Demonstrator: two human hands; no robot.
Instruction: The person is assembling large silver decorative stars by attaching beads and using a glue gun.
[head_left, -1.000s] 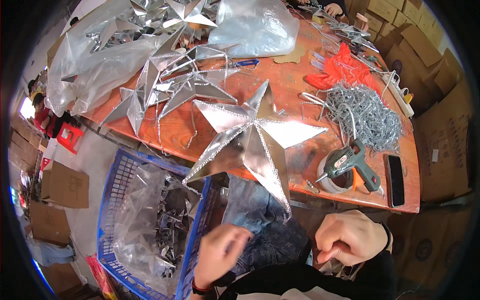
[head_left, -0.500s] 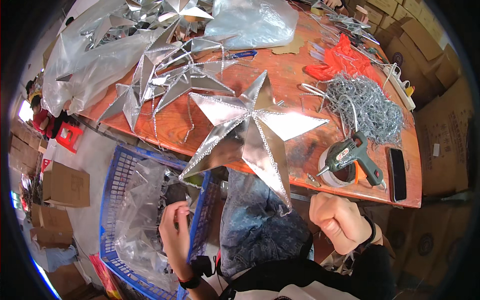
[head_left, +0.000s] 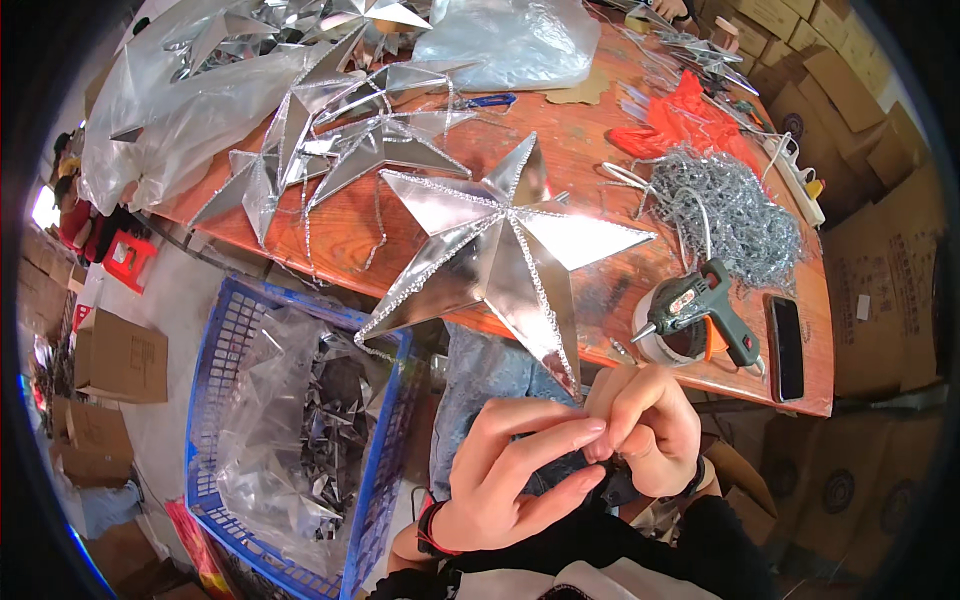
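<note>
My left hand [head_left: 518, 470] reaches across in front of my lap with its fingers spread apart, some fingertips meeting those of my right hand. Closed in a pinch, my right hand [head_left: 652, 425] may hold something tiny, but the fingers hide it. Just above both hands, one point of a large mirror-like silver star [head_left: 490, 265] juts over the table's near edge. Sparkly silver trim runs along its ridges. On the right, a dark green glue gun [head_left: 697, 308] rests across a round white roll [head_left: 655, 345].
Silver stars [head_left: 385, 145] and plastic bags [head_left: 505, 45] cover the table's far left. A tinsel heap [head_left: 730, 205], red plastic bag [head_left: 680, 115], phone [head_left: 787, 345] and power strip [head_left: 800, 180] lie right. A blue basket [head_left: 205, 440] stands below left; cartons [head_left: 885, 270] line the right.
My left hand has come up and to the right from beside the basket. My right hand, a fist before, has shifted slightly left and now pinches against the left fingertips.
</note>
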